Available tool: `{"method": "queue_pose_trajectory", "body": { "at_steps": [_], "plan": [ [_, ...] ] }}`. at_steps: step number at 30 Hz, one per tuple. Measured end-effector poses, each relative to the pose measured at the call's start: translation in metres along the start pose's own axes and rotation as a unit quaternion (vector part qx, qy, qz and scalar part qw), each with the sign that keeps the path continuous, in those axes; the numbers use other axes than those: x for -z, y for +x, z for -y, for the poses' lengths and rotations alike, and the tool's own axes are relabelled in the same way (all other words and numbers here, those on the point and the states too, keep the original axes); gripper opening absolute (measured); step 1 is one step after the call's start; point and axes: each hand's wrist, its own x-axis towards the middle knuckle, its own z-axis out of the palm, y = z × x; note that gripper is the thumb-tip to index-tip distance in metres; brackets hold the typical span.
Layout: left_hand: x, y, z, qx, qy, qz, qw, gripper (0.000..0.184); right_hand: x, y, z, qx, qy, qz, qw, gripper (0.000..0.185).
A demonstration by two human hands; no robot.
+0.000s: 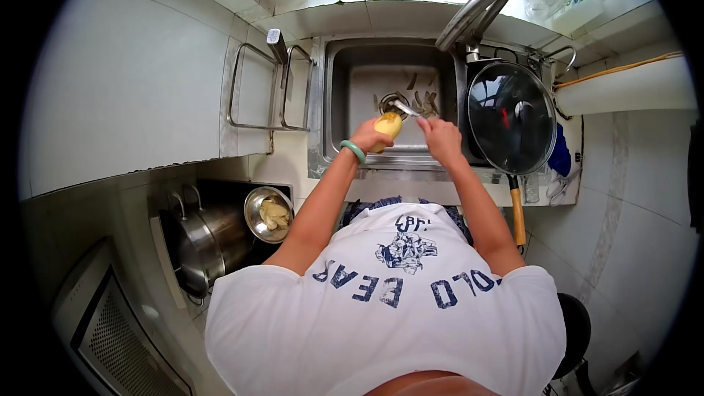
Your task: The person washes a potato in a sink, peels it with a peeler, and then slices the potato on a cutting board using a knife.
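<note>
Over the sink, my left hand is closed round a potato, mostly yellow and peeled, with a brownish patch near its far end. A green bangle circles that wrist. My right hand grips a peeler, whose metal head lies just beyond the potato's far end; whether the two touch I cannot tell. Dark strips of peel lie on the sink bottom and around the drain.
A faucet arches in at the back right. Right of the sink sits a pan with a glass lid, its wooden handle pointing towards me. Left are a metal rack, a bowl of pale pieces and a steel pot.
</note>
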Motion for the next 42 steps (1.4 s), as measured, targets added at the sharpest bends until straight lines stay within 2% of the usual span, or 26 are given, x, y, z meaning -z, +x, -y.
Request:
{"method": "queue_pose_trajectory", "body": {
  "at_steps": [2,4,6,9,11,14,16,18,20,21,22,24,26,27,28,29,30,31,32,34,35,37,39,41,42],
  "plan": [
    [0.003,0.007,0.003,0.013,0.019,0.001,1.0,0.043,0.003,-0.01,0.01,0.032,0.009,-0.006,0.999,0.043],
    [0.003,0.002,-0.002,0.029,0.04,-0.002,0.999,0.042,-0.004,-0.016,0.015,0.079,-0.045,0.038,0.995,0.042],
    [-0.001,-0.003,-0.008,0.032,0.02,-0.024,0.999,0.041,-0.012,-0.01,0.007,0.08,-0.035,0.039,0.995,0.043],
    [0.004,0.005,0.003,0.011,0.09,-0.04,0.995,0.044,-0.037,0.01,-0.019,0.052,-0.07,-0.003,0.996,0.045],
    [0.003,0.014,0.024,-0.006,0.094,-0.05,0.994,0.046,-0.039,0.021,-0.028,-0.027,-0.071,0.017,0.997,0.046],
    [0.005,0.007,0.015,-0.018,0.103,-0.076,0.992,0.052,-0.013,0.005,0.001,-0.028,-0.011,0.016,0.999,0.047],
    [0.001,-0.001,0.001,-0.006,0.213,-0.117,0.97,0.053,-0.008,-0.007,0.015,-0.003,-0.014,0.034,0.999,0.047],
    [0.001,-0.001,-0.004,0.007,0.229,-0.108,0.967,0.053,-0.011,-0.011,0.02,0.021,-0.013,0.053,0.998,0.047],
    [0.002,-0.001,-0.003,0.02,0.247,-0.097,0.964,0.052,-0.019,-0.011,0.017,0.034,-0.046,0.077,0.995,0.047],
    [0.002,-0.001,-0.001,0.004,0.258,-0.126,0.958,0.051,-0.024,-0.003,0.011,0.034,-0.047,0.077,0.995,0.047],
    [-0.001,-0.002,0.001,-0.01,0.269,-0.152,0.951,0.051,-0.03,0.008,-0.001,0.017,-0.085,0.083,0.993,0.047],
    [-0.008,-0.004,0.001,-0.023,0.27,-0.144,0.952,0.054,-0.037,0.019,-0.021,-0.003,-0.123,0.084,0.989,0.046],
    [-0.01,-0.004,0.001,-0.072,0.27,-0.169,0.945,0.06,-0.047,0.03,-0.033,-0.086,-0.007,0.035,0.996,0.047],
    [-0.009,-0.005,-0.003,-0.049,0.273,-0.148,0.949,0.069,-0.051,0.034,-0.032,-0.064,0.04,0.015,0.997,0.053],
    [-0.008,-0.008,0.001,-0.044,0.273,-0.147,0.95,0.069,-0.056,0.03,-0.033,-0.067,0.04,0.02,0.997,0.053],
    [-0.007,-0.007,0.003,-0.066,0.243,-0.124,0.96,0.071,-0.06,0.029,-0.034,-0.11,0.205,0.109,0.967,0.054],
    [-0.005,-0.003,0.003,-0.093,0.213,-0.102,0.967,0.073,-0.05,0.032,-0.024,-0.147,0.361,0.189,0.901,0.055],
    [-0.005,-0.002,0.005,-0.101,0.124,-0.05,0.986,0.072,-0.039,0.026,-0.008,-0.187,0.463,0.235,0.834,0.046],
    [-0.006,-0.003,0.006,-0.1,0.123,-0.05,0.986,0.072,-0.036,0.024,-0.004,-0.188,0.463,0.236,0.833,0.046],
    [-0.011,-0.016,-0.01,-0.08,-0.071,-0.03,0.994,0.064,-0.034,0.023,0.002,-0.218,0.565,0.251,0.755,0.036],
    [-0.01,-0.017,-0.011,-0.08,-0.07,-0.03,0.994,0.064,-0.03,0.023,0.003,-0.225,0.585,0.262,0.733,0.033],
    [-0.012,-0.018,-0.012,-0.065,-0.21,0.031,0.975,0.058,-0.021,0.024,0.009,-0.217,0.576,0.271,0.74,0.033],
    [-0.018,-0.021,-0.014,-0.049,-0.26,0.038,0.964,0.056,-0.021,0.023,0.009,-0.209,0.565,0.281,0.747,0.033],
    [-0.02,-0.025,-0.018,-0.032,-0.309,0.045,0.95,0.054,-0.03,0.023,0.007,-0.123,0.458,0.175,0.863,0.03],
    [-0.021,-0.026,-0.02,-0.028,-0.3,0.045,0.952,0.052,-0.027,0.019,0.008,-0.123,0.458,0.176,0.863,0.03]
  ]
}}
